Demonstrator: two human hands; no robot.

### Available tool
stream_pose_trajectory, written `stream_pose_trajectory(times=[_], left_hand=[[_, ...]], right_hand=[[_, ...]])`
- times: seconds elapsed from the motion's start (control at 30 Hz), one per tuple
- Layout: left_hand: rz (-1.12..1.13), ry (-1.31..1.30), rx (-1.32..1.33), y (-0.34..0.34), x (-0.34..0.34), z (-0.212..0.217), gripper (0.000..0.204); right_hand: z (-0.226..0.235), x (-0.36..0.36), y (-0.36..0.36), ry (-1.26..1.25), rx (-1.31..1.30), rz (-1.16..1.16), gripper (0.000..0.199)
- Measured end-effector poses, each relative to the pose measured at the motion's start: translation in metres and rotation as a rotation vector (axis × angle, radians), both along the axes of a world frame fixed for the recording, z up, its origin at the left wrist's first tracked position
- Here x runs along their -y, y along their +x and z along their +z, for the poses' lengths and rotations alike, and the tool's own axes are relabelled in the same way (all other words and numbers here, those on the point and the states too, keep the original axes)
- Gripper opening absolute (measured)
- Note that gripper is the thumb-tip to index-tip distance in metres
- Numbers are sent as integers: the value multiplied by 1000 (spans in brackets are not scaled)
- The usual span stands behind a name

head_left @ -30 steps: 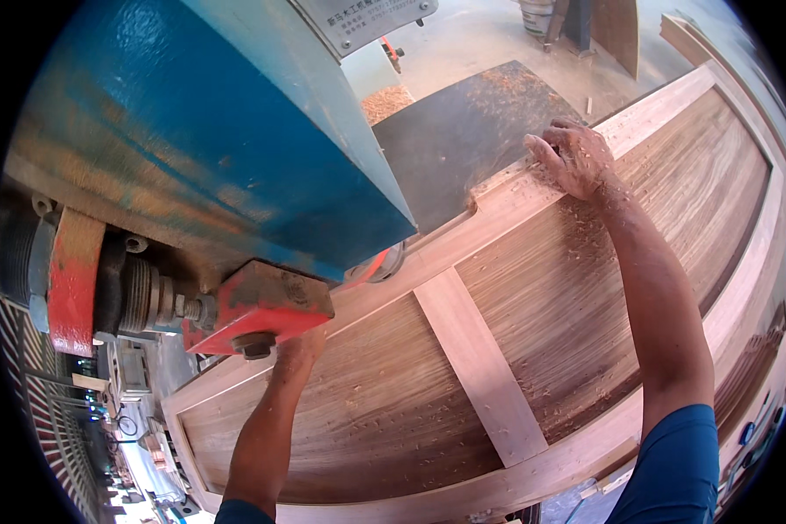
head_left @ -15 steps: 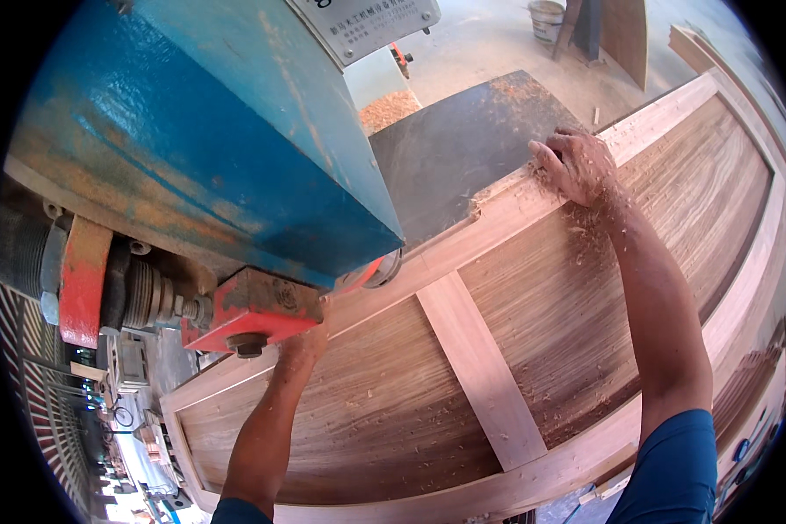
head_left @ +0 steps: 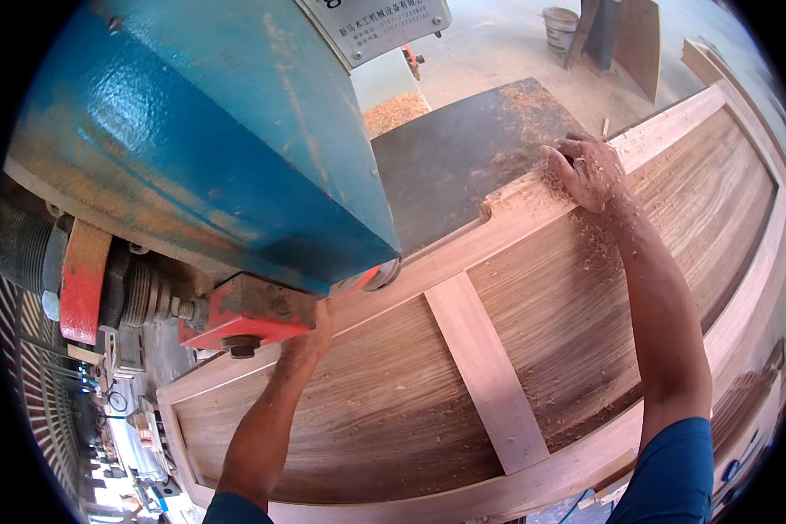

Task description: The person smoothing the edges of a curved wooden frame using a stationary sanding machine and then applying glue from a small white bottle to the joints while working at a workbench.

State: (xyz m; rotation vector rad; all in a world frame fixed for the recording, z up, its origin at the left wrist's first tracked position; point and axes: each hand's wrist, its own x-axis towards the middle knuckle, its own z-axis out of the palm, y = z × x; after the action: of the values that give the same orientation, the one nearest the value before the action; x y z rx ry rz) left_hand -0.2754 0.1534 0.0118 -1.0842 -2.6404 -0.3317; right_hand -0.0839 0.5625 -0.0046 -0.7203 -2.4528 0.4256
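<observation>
Reaching out over a big wooden panel (head_left: 393, 393), you are facing a blue machine (head_left: 227, 140) that is hiding part of it. The panel is lying at a slant in front of you, with its left end going past the machine. Your right hand (head_left: 588, 175) is resting on the far rail (head_left: 454, 255) of the panel, and its fingers are bending. The fingertips are hiding, so I cannot tell if this hand is grasping the wood or just pressing on it. Your left hand (head_left: 310, 336) is going behind a red block (head_left: 253, 316), so I cannot tell what its grip is doing. Curly wood bits (head_left: 601, 243) are lying on the panel and sticking to your right wrist. A pale crossbar (head_left: 487, 371) is running across the panel. A grey table (head_left: 454, 166) is showing past the far rail, and a bucket (head_left: 560, 33) is standing farther off
</observation>
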Motion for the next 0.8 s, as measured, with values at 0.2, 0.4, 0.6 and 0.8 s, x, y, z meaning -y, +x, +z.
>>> stream_pose_trajectory(times=[0.2, 0.4, 0.6, 0.8], left_hand=[[28, -85, -52, -11, 10, -11, 34], [32, -130, -50, -13, 17, -16, 33], [65, -58, 13, 6, 10, 0, 32], [58, -173, -58, 7, 5, 5, 28]], right_hand=[[9, 3, -1, -108, 119, -18, 53], [-2, -2, -1, -21, 47, 9, 55], [6, 2, -1, -90, 71, 36, 55], [4, 5, 1, -42, 7, 55, 50]])
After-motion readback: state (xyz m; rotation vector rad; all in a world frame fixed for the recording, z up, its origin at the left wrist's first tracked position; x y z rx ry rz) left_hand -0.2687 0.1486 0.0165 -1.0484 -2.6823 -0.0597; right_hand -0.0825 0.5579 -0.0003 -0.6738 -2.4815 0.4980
